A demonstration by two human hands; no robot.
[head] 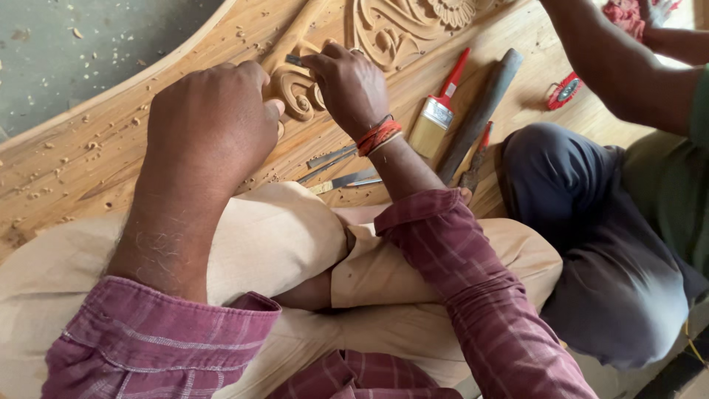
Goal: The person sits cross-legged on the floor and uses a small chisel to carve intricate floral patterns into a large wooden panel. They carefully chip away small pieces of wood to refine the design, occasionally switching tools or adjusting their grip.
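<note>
left hand point(210, 125) nearest, its grip closed on something hidden; right hand point(348, 85) pinches a small chisel point(294, 60) against the carved wooden panel point(111, 140), a paintbrush point(437, 109) nearby.

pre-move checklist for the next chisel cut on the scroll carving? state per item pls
1. Right hand grips the chisel: ok, tip on the carved scroll.
2. Left hand braced beside the scroll: ok; what it holds, cannot tell.
3. Blade edge seated in the groove: cannot tell, fingers hide it.
4. Spare chisels within reach by the knee: ok.
5. Paintbrush and wooden handle off the carving area: ok.
6. Co-worker's arm away from the cut: ok.
</note>
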